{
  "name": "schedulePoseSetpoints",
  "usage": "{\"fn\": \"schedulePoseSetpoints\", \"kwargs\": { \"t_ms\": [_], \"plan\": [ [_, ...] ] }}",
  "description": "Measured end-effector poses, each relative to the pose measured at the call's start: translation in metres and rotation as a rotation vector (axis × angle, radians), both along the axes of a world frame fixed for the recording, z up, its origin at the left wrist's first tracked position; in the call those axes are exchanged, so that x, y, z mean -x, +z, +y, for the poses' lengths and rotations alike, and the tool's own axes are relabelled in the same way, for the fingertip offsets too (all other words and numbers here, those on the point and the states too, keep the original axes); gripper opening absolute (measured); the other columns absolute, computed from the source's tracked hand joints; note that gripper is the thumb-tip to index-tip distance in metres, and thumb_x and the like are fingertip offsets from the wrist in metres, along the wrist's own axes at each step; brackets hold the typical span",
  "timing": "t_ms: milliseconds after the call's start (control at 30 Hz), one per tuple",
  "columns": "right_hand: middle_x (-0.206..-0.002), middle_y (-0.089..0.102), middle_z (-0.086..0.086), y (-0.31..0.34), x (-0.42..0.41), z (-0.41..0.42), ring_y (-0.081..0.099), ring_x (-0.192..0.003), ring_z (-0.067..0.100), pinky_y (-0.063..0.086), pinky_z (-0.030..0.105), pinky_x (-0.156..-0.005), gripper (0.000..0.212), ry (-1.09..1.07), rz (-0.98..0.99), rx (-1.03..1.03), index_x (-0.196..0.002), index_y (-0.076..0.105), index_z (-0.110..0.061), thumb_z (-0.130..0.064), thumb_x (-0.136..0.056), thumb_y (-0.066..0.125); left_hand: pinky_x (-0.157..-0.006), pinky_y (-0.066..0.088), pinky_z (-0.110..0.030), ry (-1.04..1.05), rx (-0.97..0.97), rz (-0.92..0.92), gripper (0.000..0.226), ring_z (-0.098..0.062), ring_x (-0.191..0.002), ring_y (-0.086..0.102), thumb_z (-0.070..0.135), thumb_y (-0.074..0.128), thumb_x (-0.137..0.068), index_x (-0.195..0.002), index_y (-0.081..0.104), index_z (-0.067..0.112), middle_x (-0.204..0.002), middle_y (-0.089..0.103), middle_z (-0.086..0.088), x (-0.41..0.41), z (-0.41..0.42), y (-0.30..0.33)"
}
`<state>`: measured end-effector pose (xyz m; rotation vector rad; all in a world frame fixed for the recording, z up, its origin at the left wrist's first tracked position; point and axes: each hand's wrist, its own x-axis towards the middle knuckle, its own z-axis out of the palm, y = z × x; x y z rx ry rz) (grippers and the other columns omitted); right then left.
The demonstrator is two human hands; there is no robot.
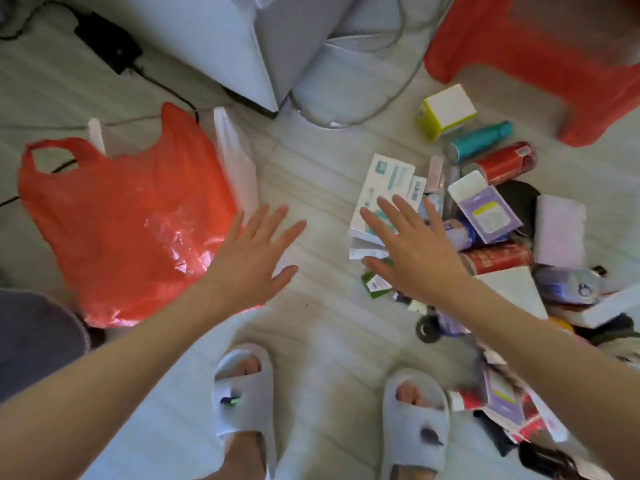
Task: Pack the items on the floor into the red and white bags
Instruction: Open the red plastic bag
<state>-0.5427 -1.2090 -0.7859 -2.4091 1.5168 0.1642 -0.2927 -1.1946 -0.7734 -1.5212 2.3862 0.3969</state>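
- The left hand [254, 259] is spread flat, fingers straight, holding nothing, over the edge of the red bag [124, 223].
- The right hand [412, 252] is likewise spread wide and empty — above a white and teal box [379, 195] at the near edge of the pile.
- The red bag lies flat on the floor, the white bag [235, 161] partly under it; what either holds cannot be seen.
- The pile holds a yellow and white box [446, 110], a teal bottle [481, 140], red cans [507, 164] and a purple box [485, 209] — no writing is legible.
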Motion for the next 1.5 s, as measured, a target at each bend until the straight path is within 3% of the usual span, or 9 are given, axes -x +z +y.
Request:
{"fn": "schedulePoseSetpoints", "kwargs": {
  "t_ms": [200, 333, 467, 733, 833, 967, 1133, 1267, 1500],
  "plan": [
    [-0.157, 0.010, 0.005, -0.045, -0.010, -0.022, 0.006, -0.145, 0.025, 0.002, 0.052, -0.114, 0.071, 0.068, 0.065, 0.121, -0.148, 0.007, -0.028, -0.053, -0.090, 0.041, -0.111, 0.014, -0.057, 0.014, 0.186, 0.026, 0.063, -0.036, -0.140, 0.021, 0.047, 0.042, -0.086, -0.143, 0.031, 0.023, -0.152, 0.024, -0.011, -0.002, -0.018, -0.038],
    [-0.154, 0.023, 0.010, 0.003, -0.030, -0.020, 0.019, -0.143, 0.029, 0.010, 0.056, -0.113, 0.074, 0.155, 0.123, 0.276, -0.147, 0.020, -0.025, -0.050, -0.086, 0.052, -0.113, 0.009, -0.050, 0.071, 0.308, 0.076, 0.064, -0.031, -0.143, 0.012, 0.049, 0.037, -0.088, -0.145, 0.023, 0.025, -0.155, 0.017, -0.008, -0.005, -0.013, 0.007],
    [-0.129, 0.057, 0.014, 0.067, -0.048, 0.003, 0.054, -0.120, 0.032, 0.039, 0.061, -0.095, 0.074, 0.109, 0.119, 0.413, -0.129, 0.053, -0.018, -0.051, -0.065, 0.073, -0.112, 0.015, -0.051, 0.106, 0.403, 0.150, 0.069, -0.031, -0.141, 0.019, 0.051, 0.023, -0.080, -0.143, 0.031, 0.022, -0.152, 0.026, -0.010, -0.019, 0.017, 0.058],
    [-0.156, 0.013, 0.007, 0.128, -0.128, 0.053, 0.009, -0.144, 0.024, 0.006, 0.052, -0.114, 0.070, 0.230, 0.083, 0.402, -0.148, 0.010, -0.025, -0.050, -0.091, 0.042, -0.116, 0.009, -0.044, 0.449, 0.211, 0.178, 0.060, -0.023, -0.144, -0.001, 0.038, 0.039, -0.093, -0.146, 0.011, 0.031, -0.156, 0.003, 0.000, -0.089, 0.116, 0.064],
    [-0.147, 0.034, 0.011, 0.131, -0.151, 0.058, 0.025, -0.140, 0.027, 0.014, 0.055, -0.113, 0.068, 0.332, 0.073, 0.393, -0.143, 0.029, -0.019, -0.045, -0.086, 0.054, -0.117, 0.012, -0.044, 0.518, 0.209, 0.148, 0.058, -0.024, -0.144, 0.004, 0.033, 0.039, -0.094, -0.146, 0.013, 0.028, -0.156, 0.008, -0.002, -0.112, 0.119, 0.054],
    [-0.101, 0.067, 0.005, 0.110, -0.159, 0.042, 0.063, -0.103, 0.025, 0.046, 0.054, -0.092, 0.066, 0.392, 0.126, 0.430, -0.111, 0.063, -0.017, -0.049, -0.055, 0.078, -0.115, 0.017, -0.044, 0.524, 0.122, 0.122, 0.062, -0.021, -0.143, 0.007, 0.032, 0.041, -0.093, -0.147, 0.011, 0.027, -0.156, 0.006, 0.001, -0.123, 0.112, 0.020],
    [-0.146, 0.031, 0.003, 0.053, -0.164, 0.002, 0.024, -0.138, 0.022, 0.021, 0.046, -0.113, 0.058, 0.348, 0.157, 0.138, -0.143, 0.024, -0.019, -0.041, -0.092, 0.043, -0.115, 0.017, -0.046, 0.551, 0.039, 0.146, 0.066, -0.024, -0.144, 0.006, 0.028, 0.046, -0.091, -0.147, 0.011, 0.025, -0.156, 0.006, -0.003, -0.133, 0.071, -0.027],
    [-0.140, 0.041, 0.009, -0.005, -0.184, -0.024, 0.037, -0.130, 0.027, 0.037, 0.042, -0.103, 0.050, 0.181, 0.070, -0.186, -0.138, 0.034, -0.010, -0.035, -0.095, 0.039, -0.115, 0.019, -0.044, 0.658, -0.024, 0.257, 0.070, -0.026, -0.143, 0.008, 0.029, 0.048, -0.092, -0.148, 0.007, 0.022, -0.156, 0.005, -0.008, -0.130, 0.048, -0.078],
    [-0.132, 0.056, 0.009, -0.088, -0.223, -0.043, 0.048, -0.125, 0.022, 0.034, 0.025, -0.100, 0.049, -0.260, -0.283, -0.522, -0.137, 0.041, -0.007, -0.028, -0.094, 0.048, -0.113, 0.007, -0.020, 0.509, -0.198, 0.440, 0.058, -0.020, -0.144, 0.005, 0.013, 0.038, -0.095, -0.147, 0.011, 0.012, -0.156, 0.001, -0.010, -0.104, 0.062, -0.131]
  ]
}}
